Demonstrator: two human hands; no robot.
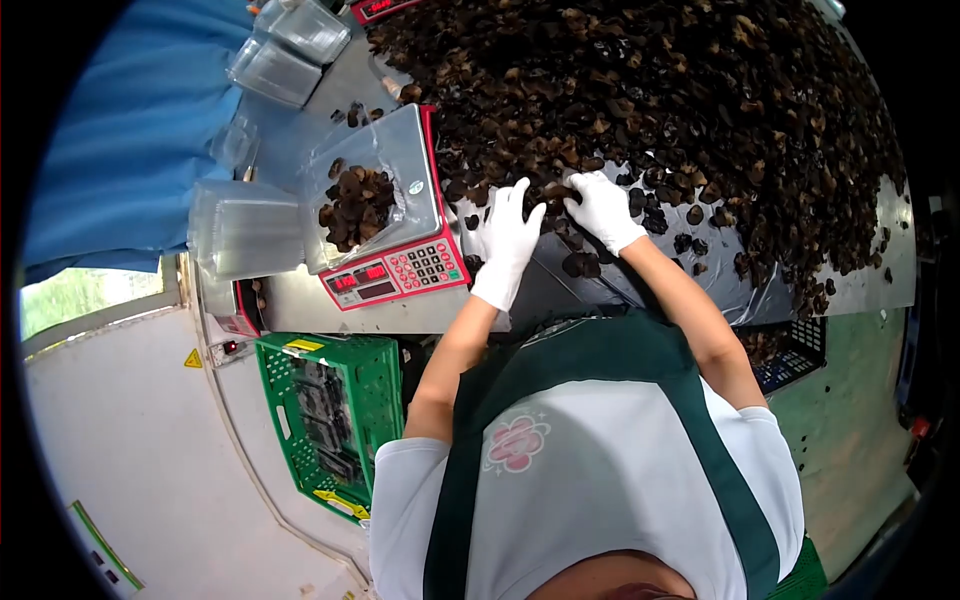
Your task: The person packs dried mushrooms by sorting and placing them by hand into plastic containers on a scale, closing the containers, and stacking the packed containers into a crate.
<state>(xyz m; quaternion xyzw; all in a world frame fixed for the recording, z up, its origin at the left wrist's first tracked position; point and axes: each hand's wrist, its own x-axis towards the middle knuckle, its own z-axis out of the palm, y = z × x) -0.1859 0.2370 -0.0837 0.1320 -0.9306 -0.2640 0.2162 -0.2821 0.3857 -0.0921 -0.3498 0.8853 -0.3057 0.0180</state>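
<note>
Both my hands wear white gloves and rest at the near edge of a big heap of dark brown, wood-ear-like mushroom pieces (640,90). My left hand (510,238) lies beside the scale, its fingers stretched and the thumb apart, touching the edge of the heap. Just to the right, my right hand (606,212) reaches in among loose pieces with fingers apart; its fingertips are partly hidden. Left of my hands stands a red digital scale (395,272). On its pan sits a clear plastic tray (395,160) holding a small pile of mushroom pieces (357,207).
Stacked clear plastic containers (245,230) stand left of the scale, with more containers (290,50) farther back. Below the table edge is a green crate (385,390) with packed dark trays. A dark basket (800,350) sits under the table at right. A blue curtain (130,140) hangs left.
</note>
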